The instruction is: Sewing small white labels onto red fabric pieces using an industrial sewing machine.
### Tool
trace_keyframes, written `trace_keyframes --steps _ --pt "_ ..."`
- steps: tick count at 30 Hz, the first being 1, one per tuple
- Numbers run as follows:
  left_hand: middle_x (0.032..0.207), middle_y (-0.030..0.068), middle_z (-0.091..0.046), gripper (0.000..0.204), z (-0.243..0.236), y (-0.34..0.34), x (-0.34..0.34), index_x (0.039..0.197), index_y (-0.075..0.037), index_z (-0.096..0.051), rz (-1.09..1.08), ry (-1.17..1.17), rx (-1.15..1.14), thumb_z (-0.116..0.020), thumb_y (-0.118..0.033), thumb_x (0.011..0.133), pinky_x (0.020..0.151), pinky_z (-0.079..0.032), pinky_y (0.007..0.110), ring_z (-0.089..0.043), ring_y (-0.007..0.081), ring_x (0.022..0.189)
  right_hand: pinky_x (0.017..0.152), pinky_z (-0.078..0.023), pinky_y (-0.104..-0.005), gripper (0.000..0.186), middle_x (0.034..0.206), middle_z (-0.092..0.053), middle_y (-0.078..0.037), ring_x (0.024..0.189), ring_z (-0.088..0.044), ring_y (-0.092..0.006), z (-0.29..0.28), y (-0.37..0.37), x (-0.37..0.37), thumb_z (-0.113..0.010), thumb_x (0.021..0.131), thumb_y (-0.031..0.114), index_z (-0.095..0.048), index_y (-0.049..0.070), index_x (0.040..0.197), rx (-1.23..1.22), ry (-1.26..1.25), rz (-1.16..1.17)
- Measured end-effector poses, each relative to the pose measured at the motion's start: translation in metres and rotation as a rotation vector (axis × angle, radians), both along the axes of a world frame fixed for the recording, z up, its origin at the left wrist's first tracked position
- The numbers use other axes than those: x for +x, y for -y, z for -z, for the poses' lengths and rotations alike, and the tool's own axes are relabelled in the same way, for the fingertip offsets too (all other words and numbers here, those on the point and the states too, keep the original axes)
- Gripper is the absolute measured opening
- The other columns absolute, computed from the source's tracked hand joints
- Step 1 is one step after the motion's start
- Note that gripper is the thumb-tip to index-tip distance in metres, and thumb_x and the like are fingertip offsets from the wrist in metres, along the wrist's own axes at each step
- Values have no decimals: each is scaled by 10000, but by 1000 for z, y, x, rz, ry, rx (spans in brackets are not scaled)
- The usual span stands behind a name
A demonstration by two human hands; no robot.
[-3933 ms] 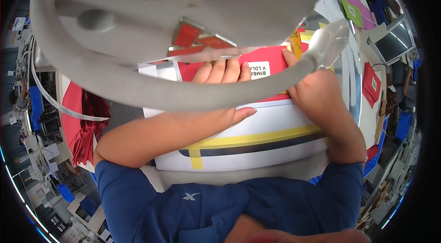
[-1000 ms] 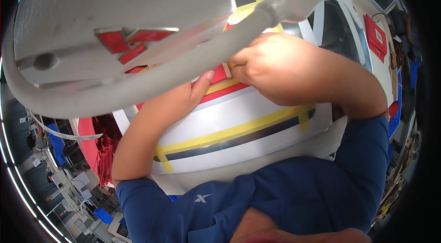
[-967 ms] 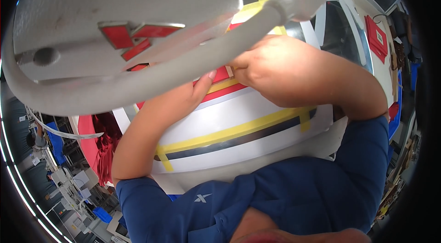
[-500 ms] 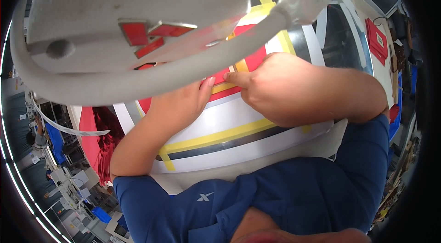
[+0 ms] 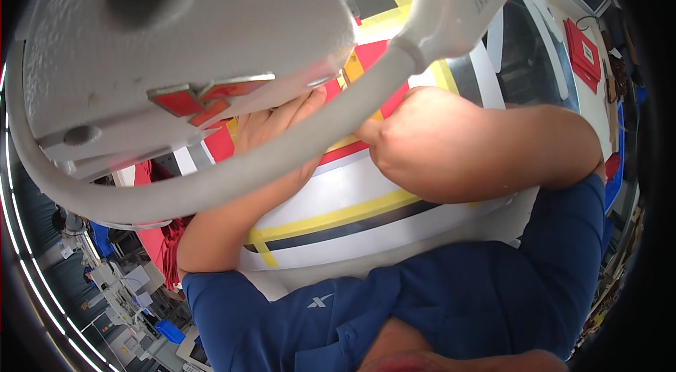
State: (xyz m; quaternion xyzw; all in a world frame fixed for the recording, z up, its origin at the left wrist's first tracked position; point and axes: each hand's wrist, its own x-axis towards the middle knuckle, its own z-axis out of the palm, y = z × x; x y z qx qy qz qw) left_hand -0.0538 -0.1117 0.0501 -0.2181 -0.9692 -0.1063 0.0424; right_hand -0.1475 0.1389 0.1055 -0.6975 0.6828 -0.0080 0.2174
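My left hand [image 5: 278, 122] lies flat, fingers stretched out, over red material [image 5: 371, 54] beneath a white machine head [image 5: 232, 20]. A thick grey cable [image 5: 289, 150] crosses in front of its wrist and thumb side. To its right, my right hand [image 5: 415, 133] has its fingers curled under, with the index finger reaching toward the same red material. The cable hides that fingertip, and whatever the curled fingers may hold is out of sight. Yellow tape strips [image 5: 338, 218] run along the white sheet [image 5: 352, 189] under my forearms.
A pale plug-like cable end [image 5: 461, 9] hangs above the right hand. Red packets [image 5: 581, 55] lie on the side table at right. Shiny dark red material [image 5: 171, 252] hangs by my left elbow. Benches and equipment stand farther left.
My left hand has slid forward and its fingers now reach under the machine head. The right index fingertip has gone behind the cable. My view has shifted, so machine and cable appear displaced.
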Motion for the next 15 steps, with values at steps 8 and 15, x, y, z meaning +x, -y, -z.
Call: trace_keyframes --steps 8,15 --pt "1490 158 -638 526 -6 -1 3 1424 -38 -659 -38 86 -29 -776 -163 926 1160 -374 519 -549 395 1365 532 -522 -372 95 1005 -694 -195 651 -663 -212 1 4 1 -751 710 66 -743 -18 753 -10 -15 -19" --pt "1453 186 -670 536 -11 -7 -6 1461 -35 -638 -41 131 56 -746 -134 945 1186 -346 513 -584 385 1356 517 -496 -346 121 996 -690 -210 618 -645 -197 5 -2 0 -774 713 98 -738 -13 745 -93 4 8"
